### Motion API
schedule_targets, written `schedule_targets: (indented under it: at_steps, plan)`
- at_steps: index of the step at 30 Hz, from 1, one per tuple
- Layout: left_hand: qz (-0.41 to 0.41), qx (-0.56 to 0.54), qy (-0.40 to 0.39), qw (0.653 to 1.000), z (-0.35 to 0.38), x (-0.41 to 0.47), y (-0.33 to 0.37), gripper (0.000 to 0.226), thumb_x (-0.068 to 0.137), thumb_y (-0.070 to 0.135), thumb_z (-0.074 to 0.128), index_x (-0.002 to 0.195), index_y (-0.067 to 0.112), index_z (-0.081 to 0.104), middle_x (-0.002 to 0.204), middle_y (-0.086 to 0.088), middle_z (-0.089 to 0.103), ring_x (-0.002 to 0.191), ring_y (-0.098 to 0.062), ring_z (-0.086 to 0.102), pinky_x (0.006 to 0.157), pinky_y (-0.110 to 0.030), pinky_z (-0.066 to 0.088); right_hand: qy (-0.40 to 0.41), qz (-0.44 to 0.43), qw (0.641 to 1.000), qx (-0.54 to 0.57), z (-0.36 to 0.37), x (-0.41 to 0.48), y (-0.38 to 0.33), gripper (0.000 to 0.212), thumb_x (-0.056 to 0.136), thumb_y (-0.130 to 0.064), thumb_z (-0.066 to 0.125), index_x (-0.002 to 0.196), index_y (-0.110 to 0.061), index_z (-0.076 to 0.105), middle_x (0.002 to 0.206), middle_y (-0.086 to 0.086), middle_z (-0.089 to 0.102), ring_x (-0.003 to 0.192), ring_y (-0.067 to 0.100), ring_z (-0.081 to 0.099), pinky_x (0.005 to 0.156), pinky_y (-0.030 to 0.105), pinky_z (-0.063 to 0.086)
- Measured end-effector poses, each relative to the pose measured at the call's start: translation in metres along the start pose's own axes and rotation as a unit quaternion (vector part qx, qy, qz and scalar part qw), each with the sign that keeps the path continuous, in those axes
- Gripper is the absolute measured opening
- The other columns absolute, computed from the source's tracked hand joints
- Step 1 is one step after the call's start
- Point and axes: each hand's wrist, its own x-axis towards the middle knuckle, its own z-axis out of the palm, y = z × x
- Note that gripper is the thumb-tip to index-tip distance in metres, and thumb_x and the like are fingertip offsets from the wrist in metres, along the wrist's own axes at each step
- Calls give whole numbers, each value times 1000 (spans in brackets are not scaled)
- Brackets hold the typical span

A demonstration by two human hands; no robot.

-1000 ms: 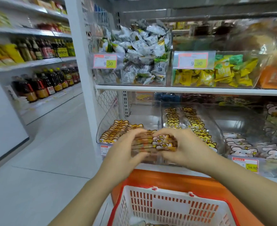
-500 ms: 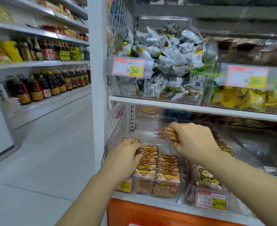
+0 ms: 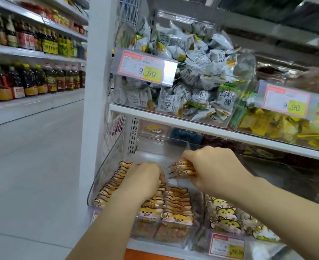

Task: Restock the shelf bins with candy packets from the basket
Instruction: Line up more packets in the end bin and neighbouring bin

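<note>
A second ago I held one thick stack between both hands, in front of the shelf and above the basket. Now both hands are down inside the clear bin [image 3: 106, 166] on the lower shelf, and the stack has been split. My right hand [image 3: 213, 169] pinches a small stack of candy packets [image 3: 185, 167], fingers curled tight round it, above the bare rear part of the bin floor. It sits just behind the rows of candy packets [image 3: 175, 203] already standing there.

My left hand [image 3: 141, 182] rests on top of those rows near their back end. Its fingers are hidden among the packets, so I cannot tell whether they grip anything or only press the rows forward.

The basket has dropped out of view as I leaned in. I judge that most of the load is now in the bin and only this last bunch is left to seat. The next move needs it set upright against the rear of a row, well clear of the neighbouring bin of yellow cat-face packets [image 3: 226, 216].
</note>
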Motion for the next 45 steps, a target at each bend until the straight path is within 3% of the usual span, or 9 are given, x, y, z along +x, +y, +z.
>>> schedule_targets:
  at_steps: [3,15,21,24,32,38,45]
  plan:
    - [-6,-6,8,1000,0,-2,-1,26,95,20,57,106,37,74,116,9,68,105,-21,63,97,-36,46,-11,-3,1000,-13,-6,0,-2,21,92,-45,58,109,-33,53,100,-4,67,91,25,66,62,29,39]
    - [-16,13,3,1000,-3,-10,2,28,98,25,46,112,24,70,116,1,66,107,-22,61,99,-39,41,-32,-2,999,-44,-7,13,-8,23,90,-39,61,110,-30,54,101,-3,65,89,26,65,61,30,36]
    - [-24,6,-17,1000,-4,-9,-6,27,97,24,45,101,19,71,106,-5,70,98,-26,62,91,-38,42,-49,3,998,-39,3,21,-14,28,87,-49,66,107,-31,56,98,-2,65,87,24,66,61,29,38]
    - [-28,-1,-14,1000,-2,-9,-9,29,97,25,45,99,19,73,104,-5,71,95,-26,63,88,-37,43,-59,10,997,-43,7,24,-13,24,86,-43,66,105,-31,56,97,-3,65,86,24,66,61,29,41]
    - [-27,-3,-12,1000,-1,-8,-9,27,99,26,45,106,20,71,107,-4,70,95,-24,62,92,-38,43,-69,26,996,-59,14,32,-11,26,83,-46,67,101,-29,60,94,-3,65,83,25,65,65,32,49]
    - [-19,4,-4,1000,-2,-10,-8,25,101,24,45,103,19,70,106,-4,69,95,-24,61,96,-41,43,-71,36,996,-32,6,28,-9,25,81,-52,66,92,-32,55,90,-8,64,82,21,65,62,29,46]
    - [-20,5,-9,1000,1,-6,-10,25,98,23,46,97,19,70,102,-3,70,88,-23,62,81,-36,40,-69,41,996,-31,7,26,-11,21,85,-49,65,94,-31,56,84,-8,60,77,20,63,59,27,42]
